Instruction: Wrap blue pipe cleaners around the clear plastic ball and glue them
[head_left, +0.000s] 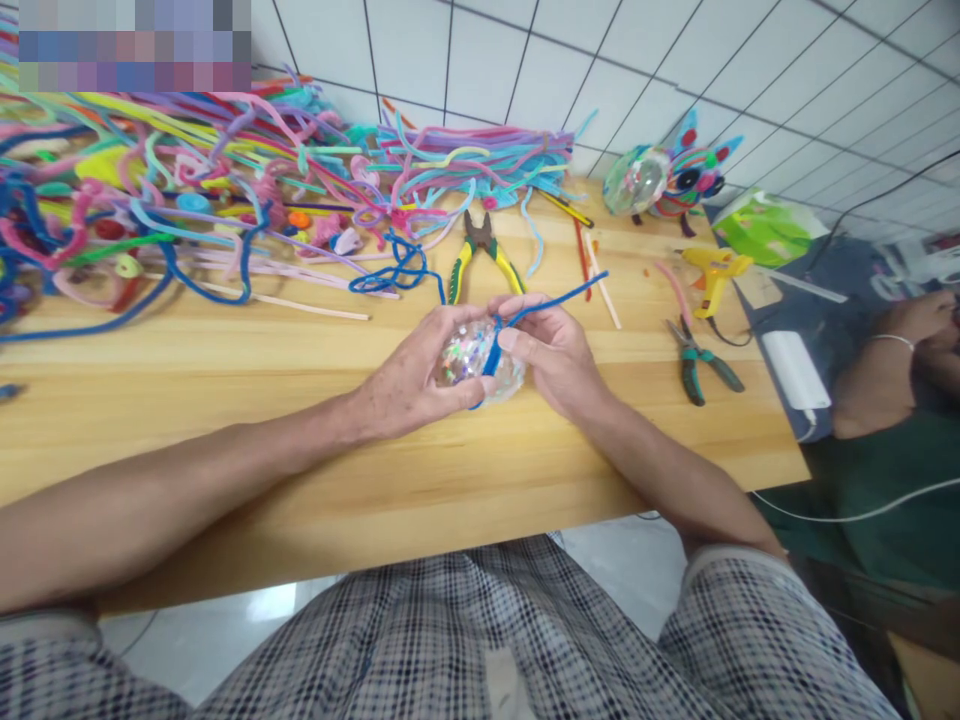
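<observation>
from my remote seat i had the clear ball at the middle of the wooden table, between both hands; i could not tell whether it rested on the wood. my left hand was curled snugly round the ball's left side, its thumb reaching along the near side to the near part of the blue pipe cleaner. my right hand was at the far right of the ball, thumb and fingers drawn together on the strand where it left the surface.

the relation that counted was the line of that strand: its long axis crossed the ball from near to far, between the two thumbs, and then its loose end slanted off to the far right, past the right forefinger. the right hand was therefore the nearer to the loose end. a blue tangle lay to the far left, one strand leading down behind the left hand; i could not see whether it joined the band.

just beyond the hands lay the yellow-handled pliers, handles toward me. the yellow glue gun was well apart, to the right.
</observation>
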